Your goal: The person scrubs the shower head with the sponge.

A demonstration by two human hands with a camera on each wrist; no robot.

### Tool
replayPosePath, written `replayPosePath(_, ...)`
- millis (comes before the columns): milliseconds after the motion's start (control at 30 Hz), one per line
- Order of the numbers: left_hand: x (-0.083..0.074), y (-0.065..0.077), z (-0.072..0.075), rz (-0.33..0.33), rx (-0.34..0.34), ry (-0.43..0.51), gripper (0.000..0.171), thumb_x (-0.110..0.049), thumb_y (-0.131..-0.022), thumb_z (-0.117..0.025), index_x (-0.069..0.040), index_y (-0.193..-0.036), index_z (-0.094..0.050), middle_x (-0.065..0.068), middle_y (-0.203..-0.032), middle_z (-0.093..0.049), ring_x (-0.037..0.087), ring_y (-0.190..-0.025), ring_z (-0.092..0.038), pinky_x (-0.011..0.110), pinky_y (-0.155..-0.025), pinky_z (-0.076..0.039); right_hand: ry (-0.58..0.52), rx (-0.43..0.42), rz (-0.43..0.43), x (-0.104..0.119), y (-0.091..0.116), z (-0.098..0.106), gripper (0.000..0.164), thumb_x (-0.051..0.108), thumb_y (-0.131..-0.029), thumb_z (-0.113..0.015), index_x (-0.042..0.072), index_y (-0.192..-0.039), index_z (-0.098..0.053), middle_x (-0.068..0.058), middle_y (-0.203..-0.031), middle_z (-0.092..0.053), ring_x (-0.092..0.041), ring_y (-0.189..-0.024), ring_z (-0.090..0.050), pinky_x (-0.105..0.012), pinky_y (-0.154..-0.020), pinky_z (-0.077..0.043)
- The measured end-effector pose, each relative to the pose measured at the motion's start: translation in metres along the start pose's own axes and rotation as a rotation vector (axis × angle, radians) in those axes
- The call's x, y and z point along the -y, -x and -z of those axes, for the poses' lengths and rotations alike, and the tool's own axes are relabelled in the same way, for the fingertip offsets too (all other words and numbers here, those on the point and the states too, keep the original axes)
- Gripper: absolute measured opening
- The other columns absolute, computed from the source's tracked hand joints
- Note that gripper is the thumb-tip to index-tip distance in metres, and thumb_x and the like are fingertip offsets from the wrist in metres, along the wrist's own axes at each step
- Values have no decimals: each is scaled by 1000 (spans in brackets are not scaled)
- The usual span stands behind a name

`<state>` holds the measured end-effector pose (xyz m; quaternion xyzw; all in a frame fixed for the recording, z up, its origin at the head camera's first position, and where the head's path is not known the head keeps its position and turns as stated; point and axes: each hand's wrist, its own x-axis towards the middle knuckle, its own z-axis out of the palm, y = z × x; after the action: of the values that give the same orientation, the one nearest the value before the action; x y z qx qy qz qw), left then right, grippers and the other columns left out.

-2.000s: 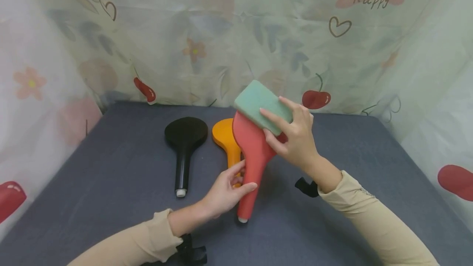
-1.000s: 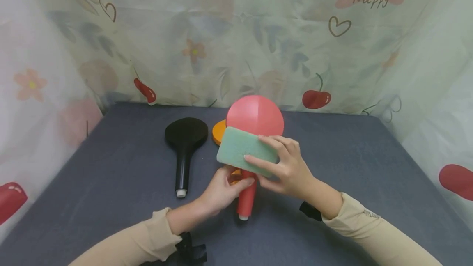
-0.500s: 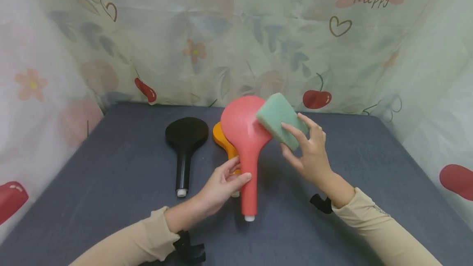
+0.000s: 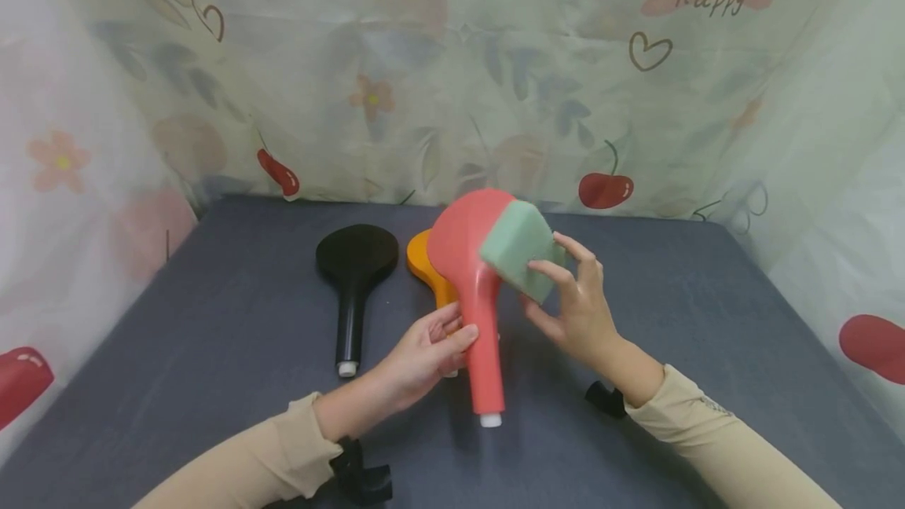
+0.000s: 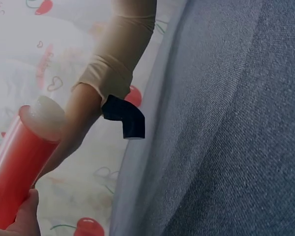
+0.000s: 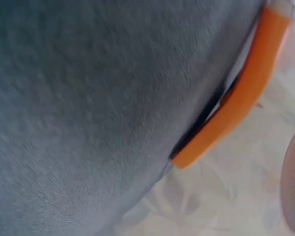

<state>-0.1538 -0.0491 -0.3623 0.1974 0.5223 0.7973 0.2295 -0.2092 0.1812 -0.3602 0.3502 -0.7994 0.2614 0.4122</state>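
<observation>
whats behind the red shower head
In the head view, the orange shower head lies on the table behind the red shower head. Its left edge shows; the right of its head is covered, and the left hand hides part of its handle.

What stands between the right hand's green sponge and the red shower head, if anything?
Nothing visible: the green sponge overlaps the right side of the red shower head. The left hand grips its handle below; the orange shower head lies behind.

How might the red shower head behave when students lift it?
Probably stiff: the red shower head, held by its handle, shows no sag. Its glossy neck may be slippery. The broad head could make it top-heavy.
</observation>
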Motion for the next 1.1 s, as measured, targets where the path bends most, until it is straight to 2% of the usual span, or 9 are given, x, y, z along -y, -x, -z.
replayPosePath(100, 1, -1, 2, -6, 13, 0, 64, -22, -90, -62, -1, -142, -31, -7, -113, -62, 6, -99, -64, 23, -88, -53, -71, -14, -113, -5, -6, 1, 47, 44, -92, -47, 6, -119, -43, -28, -131, -32, -43, -113, -40, -55, -80, -35)
replayPosePath(200, 2, -1, 3, -12, 16, -21, 64, -21, -90, -62, -2, -142, -30, -4, -120, -60, 6, -102, -63, 24, -89, -52, -139, -21, -163, -5, -9, 2, 53, 45, -92, -47, 2, -121, -40, -28, -132, -31, -42, -118, -37, -54, -82, -38)
replayPosePath(300, 1, -2, 3, -23, 17, -48, 64, -21, -90, -61, -3, -143, -30, 0, -125, -57, 6, -103, -63, 25, -91, -51, -161, -21, -116, 2, -9, 1, 52, 45, -91, -49, 2, -119, -40, -28, -130, -32, -41, -117, -39, -53, -82, -41)
replayPosePath(400, -1, -4, 2, -35, 13, -65, 63, -20, -91, -60, -4, -143, -29, 7, -131, -52, 7, -104, -62, 25, -92, -51, -142, -11, -25, 8, -7, -2, 47, 43, -91, -51, 4, -115, -42, -27, -127, -34, -41, -114, -41, -52, -83, -42)
replayPosePath(500, -1, -5, 2, -39, -5, -94, 62, -18, -92, -60, -6, -144, -28, 14, -137, -46, 6, -102, -61, 23, -91, -51, -124, -4, 20, 11, -6, -2, 43, 42, -90, -52, 6, -112, -43, -27, -126, -34, -41, -115, -40, -52, -85, -41)
replayPosePath(667, -1, -5, 4, -57, -26, -203, 63, -15, -91, -59, -6, -144, -27, 21, -139, -41, 6, -102, -58, 21, -90, -51, -172, -29, -45, 6, -14, 3, 50, 43, -91, -52, 1, -115, -40, -29, -128, -33, -39, -113, -41, -46, -85, -41)
replayPosePath(800, 0, -4, 5, -92, -20, -290, 63, -13, -91, -59, -6, -144, -27, 20, -141, -41, 16, -112, -56, 23, -94, -50, -264, -77, -114, 2, -28, 8, 60, 46, -92, -50, -4, -122, -37, -25, -131, -36, -26, -120, -40, -33, -93, -37)
replayPosePath(933, -1, -5, 4, -126, -22, -340, 61, -13, -91, -59, -5, -144, -28, 19, -142, -41, 28, -118, -53, 25, -96, -49, -337, -110, -114, 3, -32, 9, 65, 46, -92, -50, -8, -126, -35, -15, -133, -40, -11, -122, -40, -23, -97, -36)
replayPosePath(1100, -5, -6, 4, -163, -54, -366, 60, -15, -92, -58, -6, -143, -30, 17, -143, -41, 30, -118, -53, 24, -94, -50, -348, -83, -72, 9, -24, 7, 63, 44, -92, -51, -10, -122, -35, -14, -131, -41, -10, -122, -39, -27, -93, -37)
